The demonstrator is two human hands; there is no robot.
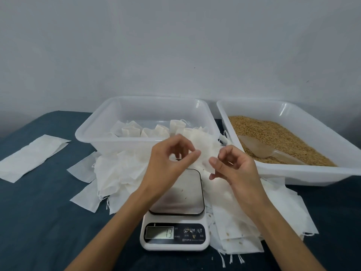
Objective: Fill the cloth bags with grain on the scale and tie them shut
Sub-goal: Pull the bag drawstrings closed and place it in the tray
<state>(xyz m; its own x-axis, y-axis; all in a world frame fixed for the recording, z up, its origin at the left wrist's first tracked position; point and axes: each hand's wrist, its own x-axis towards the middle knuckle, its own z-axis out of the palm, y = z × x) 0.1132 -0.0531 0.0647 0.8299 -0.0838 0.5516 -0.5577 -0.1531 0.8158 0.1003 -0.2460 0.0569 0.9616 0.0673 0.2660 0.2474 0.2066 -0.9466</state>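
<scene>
Above the scale [175, 218] both hands hold one empty white cloth bag [205, 147]. My left hand [172, 159] pinches its left edge between thumb and fingers. My right hand [232, 165] pinches its lower right edge. The scale's steel plate [185, 194] carries only a few stray grains, and its display reads 13. Brown grain [273, 137] fills the right white tub [312, 173], with a clear plastic scoop [261, 147] lying in it. Several filled, tied bags [154, 130] stand in the left tub [109, 141].
Loose empty bags lie heaped to the left of the scale [121, 173] and to its right [254, 218]. A flat white bag [33, 157] lies apart at the far left on the dark blue tablecloth [43, 222]. A plain wall stands behind the tubs.
</scene>
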